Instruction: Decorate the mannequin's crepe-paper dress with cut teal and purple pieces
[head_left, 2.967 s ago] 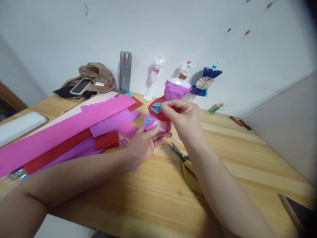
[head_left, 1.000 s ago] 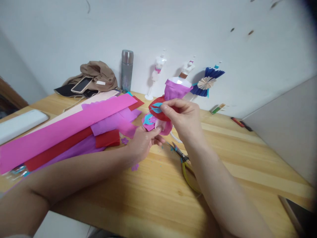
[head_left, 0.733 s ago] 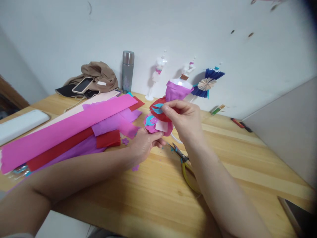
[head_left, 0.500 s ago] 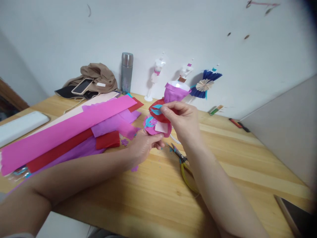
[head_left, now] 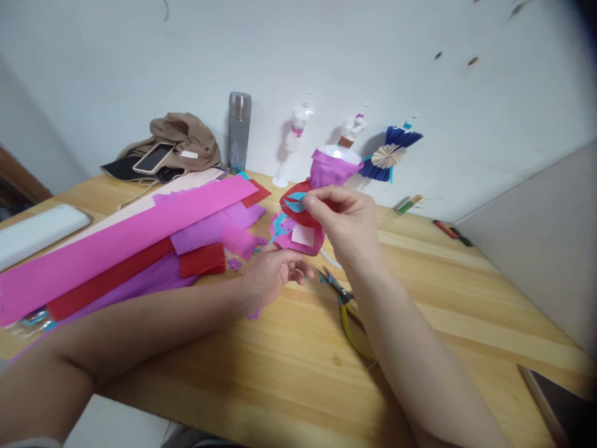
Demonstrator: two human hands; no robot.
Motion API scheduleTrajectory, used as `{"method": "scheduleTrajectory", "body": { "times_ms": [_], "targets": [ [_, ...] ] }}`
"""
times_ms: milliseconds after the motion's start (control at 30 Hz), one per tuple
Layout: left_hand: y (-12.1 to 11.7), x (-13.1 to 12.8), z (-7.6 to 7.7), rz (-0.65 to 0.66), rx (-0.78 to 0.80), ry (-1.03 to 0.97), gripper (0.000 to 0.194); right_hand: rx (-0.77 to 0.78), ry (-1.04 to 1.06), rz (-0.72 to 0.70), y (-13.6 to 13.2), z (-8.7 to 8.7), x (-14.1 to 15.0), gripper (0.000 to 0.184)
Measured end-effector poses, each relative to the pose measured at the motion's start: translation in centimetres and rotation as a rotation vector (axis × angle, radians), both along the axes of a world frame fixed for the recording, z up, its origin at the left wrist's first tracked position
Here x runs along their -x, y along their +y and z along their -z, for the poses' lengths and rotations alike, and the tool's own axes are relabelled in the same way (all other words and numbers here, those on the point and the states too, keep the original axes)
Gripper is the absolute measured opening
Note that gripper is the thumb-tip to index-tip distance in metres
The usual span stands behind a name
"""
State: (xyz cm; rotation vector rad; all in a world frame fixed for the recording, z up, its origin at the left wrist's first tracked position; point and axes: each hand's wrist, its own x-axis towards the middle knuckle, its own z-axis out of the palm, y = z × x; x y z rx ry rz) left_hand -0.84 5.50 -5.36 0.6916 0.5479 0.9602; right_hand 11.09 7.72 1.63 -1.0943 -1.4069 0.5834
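My right hand point(head_left: 347, 214) pinches a blue leaf-shaped paper cutout point(head_left: 296, 201) between thumb and fingertips. The cutout lies over the red paper layer point(head_left: 288, 191) of a dress-like paper piece, with a purple band point(head_left: 333, 171) above and a pink lower part point(head_left: 312, 244). On the pink part are a white square point(head_left: 303, 235), a purple flower shape and another blue leaf cutout point(head_left: 280, 228). Just below the pink edge is my left hand point(head_left: 280, 272), fingers loosely bent and apart, with nothing visible in them. Yellow-handled scissors point(head_left: 346, 298) lie beside my right forearm.
Pink point(head_left: 130, 239), red and purple paper sheets are piled at left, near a white case point(head_left: 41, 225). Behind stand a grey flask point(head_left: 239, 140), a white mini mannequin point(head_left: 298, 127) and a blue paper-dressed figure point(head_left: 389, 155). A phone point(head_left: 153, 158) rests by brown cloth point(head_left: 186, 137).
My left hand's thumb has come off the pink edge and its fingers have loosened. My right hand keeps its pinch on the blue leaf cutout. The view has shifted slightly.
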Motion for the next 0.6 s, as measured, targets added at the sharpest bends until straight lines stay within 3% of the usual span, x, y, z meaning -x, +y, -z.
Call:
{"method": "scheduleTrajectory", "body": {
  "times_ms": [167, 433, 600],
  "targets": [
    [-0.61, 0.20, -0.64, 0.092, -0.082, 0.035, 0.023, 0.006, -0.009, -0.017, 0.09, 0.18, -0.04, 0.012],
    [-0.30, 0.14, -0.57, 0.073, -0.062, -0.099, 0.052, -0.011, 0.007, -0.034, 0.00, 0.04, 0.04, 0.014],
    [-0.14, -0.03, -1.04, 0.019, -0.010, -0.112, 0.040, -0.002, -0.023, -0.021, -0.09, 0.01, 0.09, 0.011]
  ]
}}
